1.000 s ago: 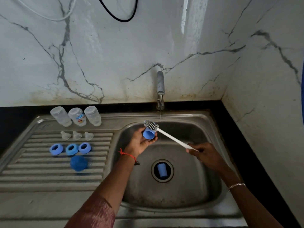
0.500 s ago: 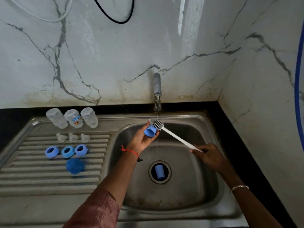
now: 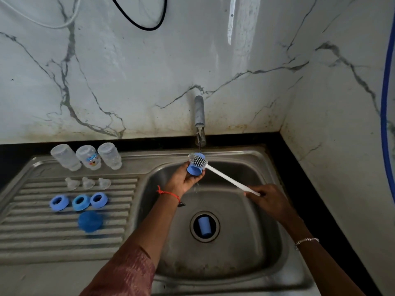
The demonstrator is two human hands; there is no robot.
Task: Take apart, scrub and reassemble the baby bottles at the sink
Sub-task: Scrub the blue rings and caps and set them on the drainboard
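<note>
Marble-veined wall panels back a steel sink (image 3: pixel 245 253), and we work there under the thin stream from the tap (image 3: pixel 199 116). Our left hand (image 3: pixel 183 180) curls round a small blue cap (image 3: pixel 194 169), holding it up beneath the water. Our right hand (image 3: pixel 269 201) pinches the far end of the white brush (image 3: pixel 226 178), whose bristled head presses against the cap's upper end.

On the drainboard (image 3: pixel 32 231) to the left, three clear bottles (image 3: pixel 88 157) stand in a row, seemingly mouth down. Three clear teats (image 3: pixel 88 183) sit in front of them, three blue rings (image 3: pixel 80 202) lie nearer us, and one blue domed lid (image 3: pixel 89 221) rests nearest. Another blue piece (image 3: pixel 204 226) lies in the drain hole.

We judge the taking apart finished, since every piece lies separate. The scrubbing seems well along: the pieces on the board look done, the cap in hand is in progress, and the one in the drain probably awaits its turn. Reassembly has not begun.
</note>
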